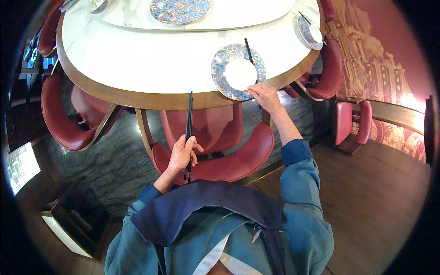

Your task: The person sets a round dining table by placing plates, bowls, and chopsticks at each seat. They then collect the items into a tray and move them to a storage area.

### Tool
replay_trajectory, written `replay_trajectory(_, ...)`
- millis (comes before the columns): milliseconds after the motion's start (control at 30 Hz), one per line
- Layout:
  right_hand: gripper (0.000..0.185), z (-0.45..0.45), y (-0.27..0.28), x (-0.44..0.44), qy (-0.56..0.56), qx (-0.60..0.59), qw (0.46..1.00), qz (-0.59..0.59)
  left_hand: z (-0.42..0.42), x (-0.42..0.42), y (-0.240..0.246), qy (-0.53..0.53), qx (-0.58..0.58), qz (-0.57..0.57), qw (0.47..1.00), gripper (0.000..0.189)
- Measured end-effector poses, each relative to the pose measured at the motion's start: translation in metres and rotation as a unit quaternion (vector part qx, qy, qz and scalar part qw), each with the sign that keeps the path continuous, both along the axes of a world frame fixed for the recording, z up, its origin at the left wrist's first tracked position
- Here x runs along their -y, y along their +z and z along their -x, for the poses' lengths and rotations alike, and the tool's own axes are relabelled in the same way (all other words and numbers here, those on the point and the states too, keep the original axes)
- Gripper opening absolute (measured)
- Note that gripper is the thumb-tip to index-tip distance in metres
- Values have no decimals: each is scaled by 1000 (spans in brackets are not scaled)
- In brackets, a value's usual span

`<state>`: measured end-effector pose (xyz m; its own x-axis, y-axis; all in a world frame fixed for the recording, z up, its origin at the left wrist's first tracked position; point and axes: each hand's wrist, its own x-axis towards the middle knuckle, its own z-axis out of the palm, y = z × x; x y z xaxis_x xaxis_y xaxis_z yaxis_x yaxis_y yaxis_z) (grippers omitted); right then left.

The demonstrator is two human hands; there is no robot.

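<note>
My left hand [182, 154] is closed around a few black chopsticks [189, 117], held upright in the view in front of the table edge. At the near edge of the table, my right hand [266, 97] reaches over a blue floral plate [220, 70]. A white bowl or dish [240, 74] rests on this plate, and my right fingertips are at its lower right rim. Another black chopstick or pair [249, 50] lies across the plate's right side, its lower part partly hidden by my right hand. Whether those fingers grip it is not clear.
The oval white table [137, 62] has a wooden rim and a raised central top bearing a blue patterned plate [180, 10]. A second setting [306, 32] stands at the right edge. Red chairs [220, 165] surround the table, one directly before me. A dark cabinet [79, 220] stands lower left.
</note>
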<state>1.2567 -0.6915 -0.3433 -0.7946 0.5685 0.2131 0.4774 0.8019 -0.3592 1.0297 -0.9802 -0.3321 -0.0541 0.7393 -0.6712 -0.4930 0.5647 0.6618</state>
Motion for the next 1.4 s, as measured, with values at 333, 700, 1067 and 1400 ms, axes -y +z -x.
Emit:
replay_trajectory(333, 11, -13, 11, 31, -52, -111, 990, 64, -8, 4, 8, 15, -11, -3, 1000, 24)
replay_trajectory(700, 52, 23, 6, 163, -76, -191, 540, 816, 6, 39, 39, 103, -45, 3, 994, 25)
replay_trajectory(1067, 62, 123, 46, 219, 2, -249, 499, 830, 107, 65, 50, 112, -26, -38, 993, 26)
replay_trajectory(1400, 75, 280, 19, 380, 48, 187, 740, 644, 318, 112, 68, 75, -82, -63, 992, 25)
